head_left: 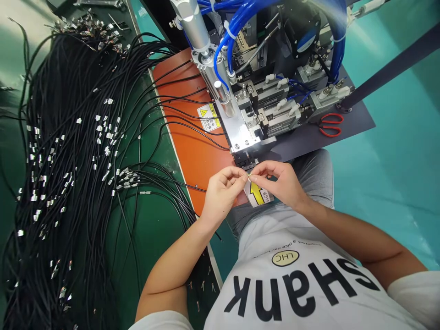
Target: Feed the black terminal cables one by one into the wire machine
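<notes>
My left hand (222, 189) and my right hand (280, 181) meet in front of the machine, fingertips pinched together on a tiny thin wire end (248, 175) between them. They hover just below the metal jaw block (246, 156) of the pneumatic machine (261, 101). A yellow arrow sticker (256, 195) lies on the orange plate (192, 151) under my right fingers. What the pinched piece connects to is too small to tell.
A large heap of black cables with metal terminals (75, 151) covers the green bench to the left; some strands reach across the orange plate. Red scissors (331, 124) lie on the dark mat right of the machine. Blue air hoses (227, 32) loop above. Teal floor lies right.
</notes>
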`<state>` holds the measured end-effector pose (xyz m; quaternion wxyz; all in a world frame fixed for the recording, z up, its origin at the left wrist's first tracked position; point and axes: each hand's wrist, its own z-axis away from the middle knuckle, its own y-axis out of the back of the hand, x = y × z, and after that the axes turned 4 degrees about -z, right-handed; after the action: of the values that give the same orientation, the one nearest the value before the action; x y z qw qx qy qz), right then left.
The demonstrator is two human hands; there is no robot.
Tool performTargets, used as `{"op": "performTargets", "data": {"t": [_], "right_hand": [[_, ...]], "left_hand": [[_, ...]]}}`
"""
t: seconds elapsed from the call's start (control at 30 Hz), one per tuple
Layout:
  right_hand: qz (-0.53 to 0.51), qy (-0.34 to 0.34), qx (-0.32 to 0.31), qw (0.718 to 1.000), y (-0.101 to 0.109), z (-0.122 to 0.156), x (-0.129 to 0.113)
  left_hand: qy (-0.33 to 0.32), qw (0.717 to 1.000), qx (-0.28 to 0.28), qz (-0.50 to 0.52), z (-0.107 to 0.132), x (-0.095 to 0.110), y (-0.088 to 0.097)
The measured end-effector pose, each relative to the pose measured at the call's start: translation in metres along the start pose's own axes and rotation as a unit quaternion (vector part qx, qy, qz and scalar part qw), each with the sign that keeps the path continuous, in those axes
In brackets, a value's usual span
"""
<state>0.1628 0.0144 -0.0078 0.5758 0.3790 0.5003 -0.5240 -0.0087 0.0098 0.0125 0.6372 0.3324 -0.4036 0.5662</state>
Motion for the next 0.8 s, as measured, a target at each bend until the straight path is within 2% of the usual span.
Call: {"op": "performTargets", "data": {"t": [0.47,0.67,0.8], "right_hand": [[-0.004,-0.002,0.018,1.0,-0.005,0.0,-0.001],[-0.015,0.018,0.062,0.998,-0.012,0.004,0.002],[0.01,0.03,0.04,0.999,-0.009,0.005,0.003]], "left_hand": [[0.001,1.0,0.002,0.001,-0.001,-0.002,-0.001],[-0.006,1.0,-0.003,0.023,-0.001,-0.003,-0.001],[-0.004,1.0,-0.005,0.024,0.0,-0.003,0.0]]}}
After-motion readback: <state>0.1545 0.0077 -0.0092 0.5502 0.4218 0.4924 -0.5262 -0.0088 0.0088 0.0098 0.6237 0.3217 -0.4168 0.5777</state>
